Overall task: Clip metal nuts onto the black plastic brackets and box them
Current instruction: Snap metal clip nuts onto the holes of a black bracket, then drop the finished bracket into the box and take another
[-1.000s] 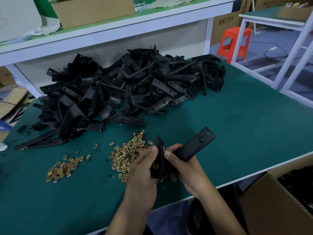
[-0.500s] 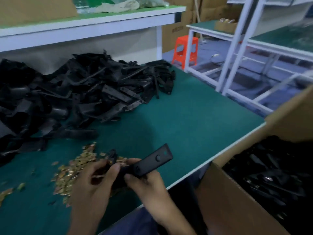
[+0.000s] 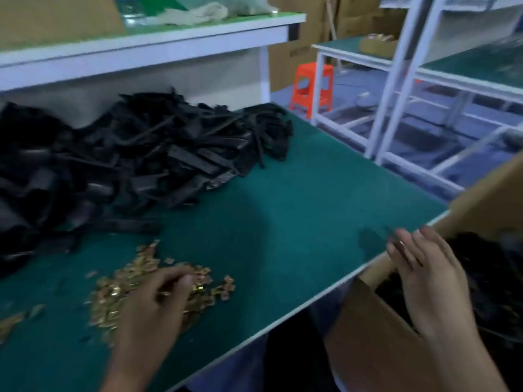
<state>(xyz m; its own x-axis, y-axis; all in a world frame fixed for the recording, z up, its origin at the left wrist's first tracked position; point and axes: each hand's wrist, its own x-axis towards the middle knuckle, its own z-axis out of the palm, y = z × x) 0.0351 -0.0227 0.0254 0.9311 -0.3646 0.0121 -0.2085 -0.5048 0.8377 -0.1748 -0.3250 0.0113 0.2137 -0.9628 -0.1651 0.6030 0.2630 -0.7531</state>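
Head view: the left hand [image 3: 152, 304] is curled in the nuts [image 3: 215, 290], any pinch being undiscernible, the right hand [image 3: 424, 278] is held straight-fingered over the box [image 3: 368, 321], and the brackets [image 3: 141, 154] are heaped beyond, nearer the left.

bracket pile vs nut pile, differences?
Bracket pile is black, nut pile brass-coloured. Brackets are long pieces heaped high at the back; nuts are tiny, spread flat near the front edge. Left hand is on the nuts, none on the brackets. Both lie loose on the green table.
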